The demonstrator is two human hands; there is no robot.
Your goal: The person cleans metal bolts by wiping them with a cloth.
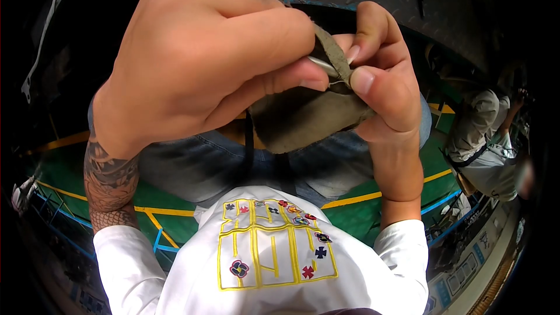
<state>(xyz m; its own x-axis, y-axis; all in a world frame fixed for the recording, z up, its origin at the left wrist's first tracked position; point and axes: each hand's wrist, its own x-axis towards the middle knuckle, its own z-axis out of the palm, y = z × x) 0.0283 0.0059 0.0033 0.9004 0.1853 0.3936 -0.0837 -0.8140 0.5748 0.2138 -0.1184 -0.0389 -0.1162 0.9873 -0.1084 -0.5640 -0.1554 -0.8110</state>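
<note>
Because my left hand (186,58) closes around it, I see only the tip of a silvery metal piece (324,66). A co-worker (481,128) blurs at right. Above the jeans (175,166), my right hand (391,79) pinches the olive cloth (309,121), creased and frayed.

left hand (181,58), right hand (392,84) — raised, fingers (274,34) pinched

Matt frayed cloth (312,118) and glossy metal tool (324,66)
</note>
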